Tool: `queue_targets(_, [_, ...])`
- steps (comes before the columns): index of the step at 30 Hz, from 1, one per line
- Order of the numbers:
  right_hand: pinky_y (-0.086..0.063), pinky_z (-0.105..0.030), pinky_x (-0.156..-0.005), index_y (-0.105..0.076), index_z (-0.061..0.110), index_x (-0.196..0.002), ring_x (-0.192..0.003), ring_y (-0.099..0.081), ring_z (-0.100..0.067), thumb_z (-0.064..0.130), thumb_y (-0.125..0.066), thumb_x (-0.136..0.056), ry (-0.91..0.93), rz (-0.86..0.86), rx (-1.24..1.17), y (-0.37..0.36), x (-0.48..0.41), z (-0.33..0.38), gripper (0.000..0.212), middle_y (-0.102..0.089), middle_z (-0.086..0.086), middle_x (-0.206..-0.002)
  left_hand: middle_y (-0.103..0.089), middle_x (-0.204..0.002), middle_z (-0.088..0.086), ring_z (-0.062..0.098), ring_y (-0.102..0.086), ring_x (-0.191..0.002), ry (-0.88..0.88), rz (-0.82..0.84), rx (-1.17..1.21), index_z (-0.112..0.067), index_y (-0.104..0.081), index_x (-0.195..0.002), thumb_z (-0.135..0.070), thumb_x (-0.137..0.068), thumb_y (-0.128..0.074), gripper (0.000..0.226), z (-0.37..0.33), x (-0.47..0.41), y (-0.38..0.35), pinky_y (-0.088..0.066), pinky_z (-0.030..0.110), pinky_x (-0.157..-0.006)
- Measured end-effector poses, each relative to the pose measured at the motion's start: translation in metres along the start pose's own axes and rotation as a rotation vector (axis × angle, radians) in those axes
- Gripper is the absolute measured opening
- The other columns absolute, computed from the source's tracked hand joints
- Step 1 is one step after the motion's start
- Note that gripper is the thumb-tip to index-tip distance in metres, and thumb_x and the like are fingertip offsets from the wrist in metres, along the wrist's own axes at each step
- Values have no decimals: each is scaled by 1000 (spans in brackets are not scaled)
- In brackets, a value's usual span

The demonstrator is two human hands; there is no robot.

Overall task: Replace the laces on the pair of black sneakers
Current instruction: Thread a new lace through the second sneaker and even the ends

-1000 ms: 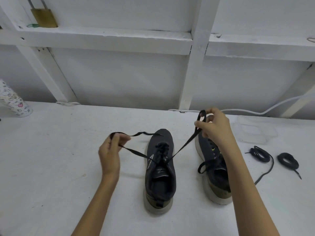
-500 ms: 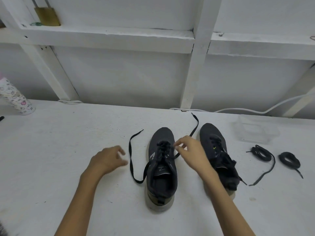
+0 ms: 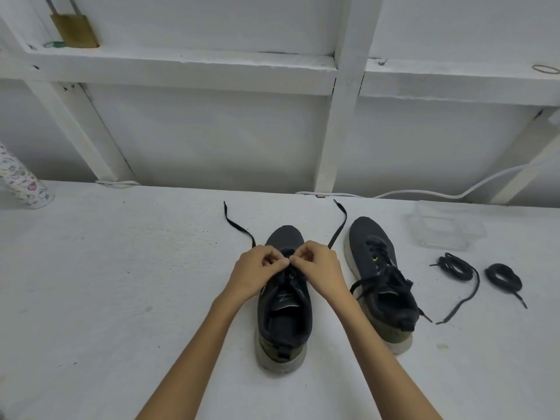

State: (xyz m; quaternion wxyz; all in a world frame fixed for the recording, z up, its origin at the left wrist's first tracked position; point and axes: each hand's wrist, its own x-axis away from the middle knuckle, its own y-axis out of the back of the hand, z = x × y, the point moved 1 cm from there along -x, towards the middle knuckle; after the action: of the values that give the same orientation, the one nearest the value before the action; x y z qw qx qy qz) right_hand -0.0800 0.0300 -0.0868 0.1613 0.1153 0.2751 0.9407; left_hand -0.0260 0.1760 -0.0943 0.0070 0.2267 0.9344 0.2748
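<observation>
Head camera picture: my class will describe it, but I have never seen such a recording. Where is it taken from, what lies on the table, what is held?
No machine here: a person wears a camera on the head, so the picture looks forward and down along their own forearms. The left hand and right hand meet over one black sneaker, each pinching its lace near the front eyelets; the lace's loose ends trail onto the white table. The second sneaker stands to the right. Further right lie two coiled black laces and a clear plastic container. A patterned bottle stands far left; a brass padlock sits on the shelf above.
</observation>
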Motion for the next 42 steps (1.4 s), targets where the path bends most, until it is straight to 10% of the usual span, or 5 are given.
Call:
queue_targets(15, [-47, -21, -68, -59, 8, -83, -73, -52, -12, 5, -54, -93, -136, 120, -553, -6, 2, -21, 11, -59, -2, -76, -63, -87, 2, 14, -57, -88, 200, 40, 573, -10, -61, -86, -13, -99, -51, 17, 24, 5, -2, -45, 21, -83])
queue_targets(32, [-55, -41, -75, -67, 21, -81, -68, -61, -14, 29, -69, -85, -6, 5, -221, -5, 1, -17, 9, -67, 3, -72, -71, -86, -5, 0, -62, -76, 22, -94, 278, -18, -69, -89, -27, -91, -66, 9, 9, 10, -8, -49, 13, -71])
queue_targets(42, [-49, -20, -64, -54, 9, -85, -68, -52, -12, 7, -53, -96, -150, 144, -543, -4, 1, -16, 11, -56, -5, -77, -64, -81, -3, -2, -58, -70, 130, -163, 469, -13, -64, -88, -17, -96, -57, 12, 16, 12, -11, -46, 10, -67])
